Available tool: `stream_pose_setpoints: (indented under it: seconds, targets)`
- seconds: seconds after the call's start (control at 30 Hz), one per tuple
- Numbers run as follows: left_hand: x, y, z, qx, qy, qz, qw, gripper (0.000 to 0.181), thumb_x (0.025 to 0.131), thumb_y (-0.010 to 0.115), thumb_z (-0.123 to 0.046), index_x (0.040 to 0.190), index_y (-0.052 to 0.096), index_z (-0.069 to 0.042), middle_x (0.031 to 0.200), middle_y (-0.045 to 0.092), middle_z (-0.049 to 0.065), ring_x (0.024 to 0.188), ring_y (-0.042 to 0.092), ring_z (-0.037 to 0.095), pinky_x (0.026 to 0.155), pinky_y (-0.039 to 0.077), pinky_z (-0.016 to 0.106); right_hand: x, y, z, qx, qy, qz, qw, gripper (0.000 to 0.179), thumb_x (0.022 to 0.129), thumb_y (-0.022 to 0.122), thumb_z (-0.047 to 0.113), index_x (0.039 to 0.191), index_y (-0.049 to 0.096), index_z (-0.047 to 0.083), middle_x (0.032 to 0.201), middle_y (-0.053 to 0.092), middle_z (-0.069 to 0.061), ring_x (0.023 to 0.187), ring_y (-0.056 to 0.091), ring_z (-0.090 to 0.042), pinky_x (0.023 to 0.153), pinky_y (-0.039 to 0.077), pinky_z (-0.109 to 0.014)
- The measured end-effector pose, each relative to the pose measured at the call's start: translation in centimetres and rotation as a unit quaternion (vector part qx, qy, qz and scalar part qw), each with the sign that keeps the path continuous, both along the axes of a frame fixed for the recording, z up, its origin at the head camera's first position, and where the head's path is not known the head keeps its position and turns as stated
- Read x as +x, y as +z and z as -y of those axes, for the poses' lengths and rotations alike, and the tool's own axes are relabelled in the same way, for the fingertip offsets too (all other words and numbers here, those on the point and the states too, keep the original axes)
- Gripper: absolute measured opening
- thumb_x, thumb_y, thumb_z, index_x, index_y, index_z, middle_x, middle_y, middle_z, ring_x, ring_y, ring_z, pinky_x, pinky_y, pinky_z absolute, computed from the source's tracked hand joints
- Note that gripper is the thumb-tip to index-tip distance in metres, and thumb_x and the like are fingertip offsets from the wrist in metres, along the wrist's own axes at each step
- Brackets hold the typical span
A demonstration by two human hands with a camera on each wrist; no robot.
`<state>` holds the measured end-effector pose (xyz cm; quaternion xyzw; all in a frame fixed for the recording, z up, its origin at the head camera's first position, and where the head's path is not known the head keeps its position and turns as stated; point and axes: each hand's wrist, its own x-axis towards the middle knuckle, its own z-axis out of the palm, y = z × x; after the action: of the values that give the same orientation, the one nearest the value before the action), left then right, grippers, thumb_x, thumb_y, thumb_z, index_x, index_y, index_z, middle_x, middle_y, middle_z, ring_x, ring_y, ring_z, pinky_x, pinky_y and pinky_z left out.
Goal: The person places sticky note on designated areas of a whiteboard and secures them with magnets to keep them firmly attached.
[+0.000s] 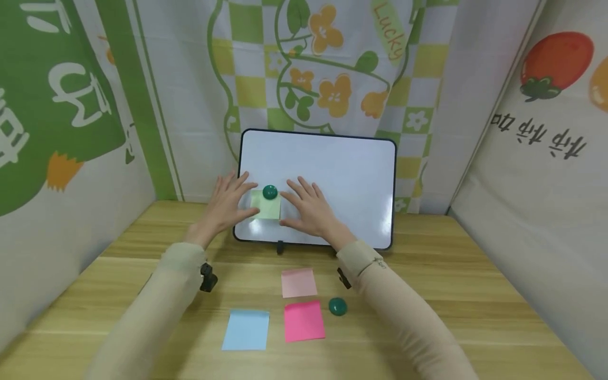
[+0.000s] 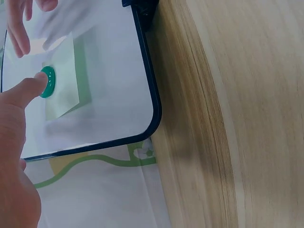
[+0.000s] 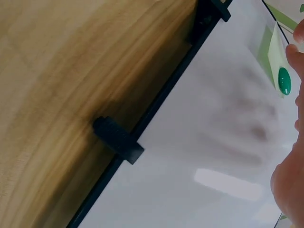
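A pale green sticky note (image 1: 268, 209) is held on the whiteboard (image 1: 342, 184) by a round green magnet (image 1: 269, 192) near its upper edge. The note's lower part stands off the board in the left wrist view. To the left of the note is my left hand (image 1: 228, 203), fingers spread, its thumb overlapping the magnet (image 2: 49, 81) in the left wrist view. My right hand (image 1: 311, 211) is on the other side, fingers spread in front of the board, holding nothing.
On the wooden table (image 1: 427, 295) lie a light pink note (image 1: 298, 283), a bright pink note (image 1: 304, 322), a blue note (image 1: 246, 330) and a second green magnet (image 1: 338, 306). Black feet (image 3: 118, 138) hold up the board's lower edge. Printed curtains (image 1: 180, 79) surround the table.
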<state>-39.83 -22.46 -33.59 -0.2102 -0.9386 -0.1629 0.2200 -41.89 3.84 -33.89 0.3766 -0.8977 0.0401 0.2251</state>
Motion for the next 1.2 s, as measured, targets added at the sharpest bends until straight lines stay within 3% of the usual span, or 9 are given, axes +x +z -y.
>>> stream_pose_setpoints:
  seconds: [0.37,0.53,0.8,1.2]
  targets:
    - [1.1,-0.9,-0.4,-0.021,0.002,0.038,0.9990,0.070,0.089,0.070,-0.045,0.147,0.046,-0.013,0.165,0.019,0.016,0.152,0.008,0.045,0.122,-0.002,0.063,0.8,-1.3,-2.2,-0.014,0.011,0.007,0.9998,0.073,0.089,0.065,0.057,0.148,0.046,0.019,0.164,0.027,-0.007,0.155,0.010,-0.033,0.123,0.015,-0.058]
    - [1.6,-1.2,-0.2,-0.021,0.015,0.030,0.9992,0.071,0.089,0.070,-0.046,0.147,0.046,-0.014,0.165,0.020,0.016,0.152,0.008,0.043,0.122,-0.004,0.062,1.0,-1.6,-3.2,-0.023,0.022,-0.003,0.9995,0.071,0.089,0.067,0.055,0.147,0.048,0.018,0.162,0.030,-0.008,0.155,0.013,-0.033,0.123,0.015,-0.057]
    - [3.0,-1.1,0.1,-0.039,-0.002,0.007,0.9992,0.070,0.088,0.072,-0.046,0.145,0.049,-0.013,0.165,0.020,0.016,0.152,0.010,0.042,0.122,0.002,0.064,1.8,-1.5,-4.4,-0.024,0.054,-0.034,0.9977,0.063,0.089,0.068,0.053,0.140,0.056,0.017,0.159,0.038,-0.009,0.153,0.020,-0.034,0.122,0.021,-0.057]
    - [4.3,-1.2,0.5,-0.028,-0.022,-0.009,0.9993,0.069,0.086,0.073,-0.047,0.143,0.052,-0.014,0.165,0.021,0.015,0.152,0.011,0.041,0.121,0.004,0.065,3.0,-2.1,-5.8,-0.008,0.037,0.002,0.9993,0.071,0.088,0.066,0.057,0.146,0.050,0.018,0.162,0.030,-0.008,0.154,0.015,-0.034,0.122,0.018,-0.058]
